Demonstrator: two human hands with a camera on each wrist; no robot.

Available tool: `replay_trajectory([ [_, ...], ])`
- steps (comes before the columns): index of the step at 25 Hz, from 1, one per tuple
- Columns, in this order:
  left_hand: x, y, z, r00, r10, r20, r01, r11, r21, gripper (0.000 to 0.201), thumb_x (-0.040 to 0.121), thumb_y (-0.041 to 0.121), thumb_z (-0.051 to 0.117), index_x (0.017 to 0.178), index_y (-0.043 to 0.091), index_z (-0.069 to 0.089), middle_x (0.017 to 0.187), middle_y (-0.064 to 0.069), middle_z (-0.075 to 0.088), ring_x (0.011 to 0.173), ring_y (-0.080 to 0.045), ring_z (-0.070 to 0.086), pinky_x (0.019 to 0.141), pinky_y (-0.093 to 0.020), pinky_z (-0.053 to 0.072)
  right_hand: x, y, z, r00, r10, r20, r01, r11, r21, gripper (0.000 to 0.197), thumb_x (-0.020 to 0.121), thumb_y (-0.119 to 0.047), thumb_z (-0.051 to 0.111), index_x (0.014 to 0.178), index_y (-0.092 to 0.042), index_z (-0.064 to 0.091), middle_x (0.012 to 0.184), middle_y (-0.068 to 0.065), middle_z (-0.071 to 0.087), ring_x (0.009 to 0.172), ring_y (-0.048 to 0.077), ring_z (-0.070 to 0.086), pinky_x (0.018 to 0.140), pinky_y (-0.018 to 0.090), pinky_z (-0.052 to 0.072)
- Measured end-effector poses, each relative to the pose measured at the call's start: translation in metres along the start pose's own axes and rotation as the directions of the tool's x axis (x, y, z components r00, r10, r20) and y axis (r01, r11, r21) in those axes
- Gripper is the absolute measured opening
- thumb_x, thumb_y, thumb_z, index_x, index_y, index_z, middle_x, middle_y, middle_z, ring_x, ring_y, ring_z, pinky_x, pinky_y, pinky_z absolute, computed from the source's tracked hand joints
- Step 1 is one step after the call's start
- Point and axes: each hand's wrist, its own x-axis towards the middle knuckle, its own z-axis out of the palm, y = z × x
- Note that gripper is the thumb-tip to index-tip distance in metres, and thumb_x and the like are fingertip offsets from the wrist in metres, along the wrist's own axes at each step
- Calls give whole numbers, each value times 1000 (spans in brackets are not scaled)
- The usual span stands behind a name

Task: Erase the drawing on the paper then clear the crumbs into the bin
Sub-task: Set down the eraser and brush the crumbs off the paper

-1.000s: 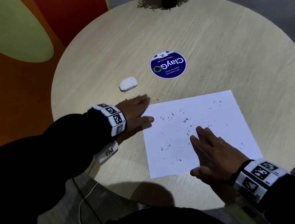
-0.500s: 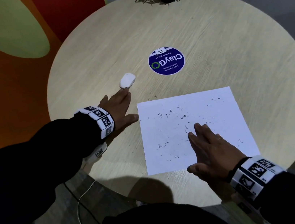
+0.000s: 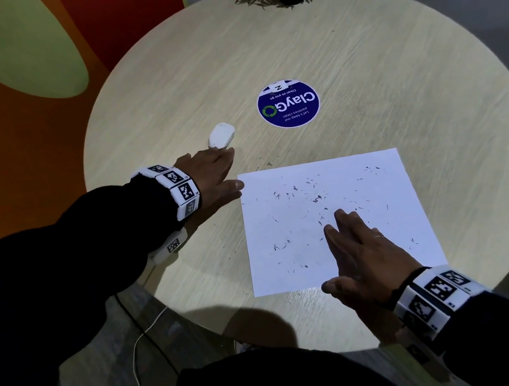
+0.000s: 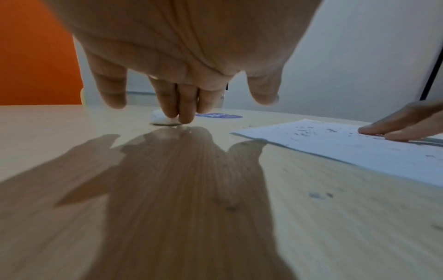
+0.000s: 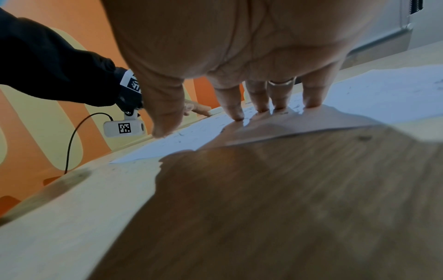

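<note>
Left hand (image 3: 212, 179), fingers straight, touching eraser (image 3: 221, 135) on far-left desk (image 3: 389, 43); right hand (image 3: 363, 256) flat, pinning paper (image 3: 290, 269) strewn with crumbs (image 3: 316, 199). Bin unseen. Risks: nudging eraser away; shifting paper, spilling crumbs onto desk.

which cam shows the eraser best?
Head view: the whole eraser shows on the table, left hand fingertips at its near end. Left wrist view shows it low and half hidden behind the fingers. Right wrist view shows barely a sliver.
</note>
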Motion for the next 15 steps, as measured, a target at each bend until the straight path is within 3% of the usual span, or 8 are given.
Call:
replay_trajectory([
  [4, -4, -4, 4, 997, -50, 56, 50, 999, 14, 74, 94, 59, 36, 152, 18, 15, 160, 3, 9, 144, -19, 18, 113, -50, 18, 0, 0, 1, 1000, -3, -6, 3, 1000, 2, 97, 80, -66, 55, 152, -27, 2, 157, -4, -19, 146, 17, -12, 119, 36, 6],
  [7, -6, -8, 4, 996, -82, 22, 82, 996, 25, 76, 93, 61, 38, 151, 16, 17, 158, -4, 19, 140, -24, 26, 108, -46, 27, 2, 1, 2, 1000, -6, -14, 6, 1000, -3, 98, 79, -67, 55, 152, -26, 3, 157, -3, -16, 146, 16, -12, 119, 36, 7],
  [10, -3, -16, 7, 976, -203, 75, 207, 977, -50, 85, 92, 65, 35, 153, 16, 3, 161, -9, 1, 147, -25, 8, 114, -50, 14, 1, 0, 3, 1000, -3, -13, 3, 1000, -8, 98, 79, -67, 55, 151, -27, 2, 157, -4, -18, 146, 16, -12, 118, 36, 5],
  [12, -3, -10, 14, 984, -115, 138, 119, 993, -19, 88, 91, 67, 31, 153, 12, 1, 161, -7, -7, 148, -22, -1, 116, -49, 12, 0, -1, 1, 1000, -9, -11, 8, 1000, -19, 98, 80, -68, 54, 151, -26, 2, 157, -4, -18, 146, 17, -12, 118, 36, 7],
  [15, -8, -2, 16, 985, 53, 164, -51, 999, -19, 86, 93, 64, 32, 153, 11, 1, 161, -3, -10, 148, -18, 0, 118, -43, 12, 0, -1, -1, 1000, -2, -8, 2, 1000, -15, 97, 80, -67, 53, 151, -27, 1, 156, -4, -20, 146, 17, -12, 118, 36, 5],
])
